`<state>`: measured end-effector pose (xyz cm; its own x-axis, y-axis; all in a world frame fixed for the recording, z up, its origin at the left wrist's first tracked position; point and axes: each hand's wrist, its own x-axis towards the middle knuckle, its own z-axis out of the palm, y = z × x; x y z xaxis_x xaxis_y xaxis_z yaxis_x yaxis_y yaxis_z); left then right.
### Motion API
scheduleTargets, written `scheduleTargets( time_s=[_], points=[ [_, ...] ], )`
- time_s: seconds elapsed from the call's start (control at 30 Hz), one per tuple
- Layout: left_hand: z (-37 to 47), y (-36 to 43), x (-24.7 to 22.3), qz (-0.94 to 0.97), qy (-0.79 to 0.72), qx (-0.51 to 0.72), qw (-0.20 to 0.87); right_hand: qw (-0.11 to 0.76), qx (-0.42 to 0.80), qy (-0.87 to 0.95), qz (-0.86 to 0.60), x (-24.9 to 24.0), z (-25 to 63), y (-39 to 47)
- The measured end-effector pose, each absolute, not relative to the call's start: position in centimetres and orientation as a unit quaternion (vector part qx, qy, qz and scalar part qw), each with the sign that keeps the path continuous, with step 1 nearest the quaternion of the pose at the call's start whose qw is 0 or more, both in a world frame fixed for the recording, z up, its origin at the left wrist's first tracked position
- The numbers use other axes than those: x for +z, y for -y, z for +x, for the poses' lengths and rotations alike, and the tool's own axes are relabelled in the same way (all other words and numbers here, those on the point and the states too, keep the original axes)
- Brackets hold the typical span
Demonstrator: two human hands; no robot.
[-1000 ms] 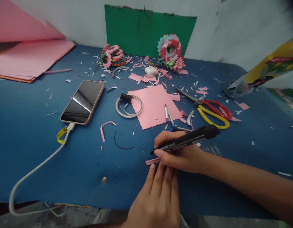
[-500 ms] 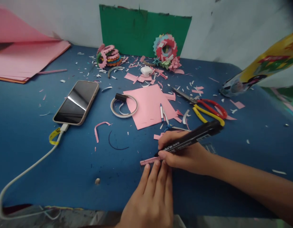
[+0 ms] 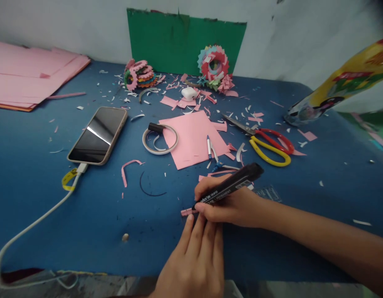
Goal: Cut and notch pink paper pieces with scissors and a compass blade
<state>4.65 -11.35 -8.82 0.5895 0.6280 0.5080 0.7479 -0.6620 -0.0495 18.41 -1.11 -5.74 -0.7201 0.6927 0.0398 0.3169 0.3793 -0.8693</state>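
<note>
A black permanent marker is gripped in my right hand, slanting up to the right. Its tip meets a narrow pink paper strip that bears dark marks; the rest of the strip is hidden by my hands. My left hand lies flat, its fingers stretched out and their tips at the strip's lower edge. Beyond my right hand lie a pink paper sheet, a compass and scissors with one red and one yellow handle.
A phone with a white cable lies at left, near stacked pink paper. Paper scraps surround a white earbud case. Paper rings stand by the green board. A yellow bag is at right.
My right hand and the marker have moved left along the strip, covering more of it. My left hand stays in nearly the same place. At far left, the raised pink paper has come down flat.
</note>
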Motion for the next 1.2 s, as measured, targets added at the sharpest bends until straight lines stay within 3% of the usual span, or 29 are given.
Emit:
scheduleTargets(
  time_s=[0.7,1.2],
  points=[
    [4.52,11.32,-8.59,-0.887,0.393,-0.208,0.127,0.236,0.461,0.785,-0.341,-6.2,18.57,1.24],
    [4.66,11.38,-8.89,-0.885,0.391,-0.219,0.126,0.198,0.466,0.805,-0.309,-5.61,18.28,1.07]
  ],
)
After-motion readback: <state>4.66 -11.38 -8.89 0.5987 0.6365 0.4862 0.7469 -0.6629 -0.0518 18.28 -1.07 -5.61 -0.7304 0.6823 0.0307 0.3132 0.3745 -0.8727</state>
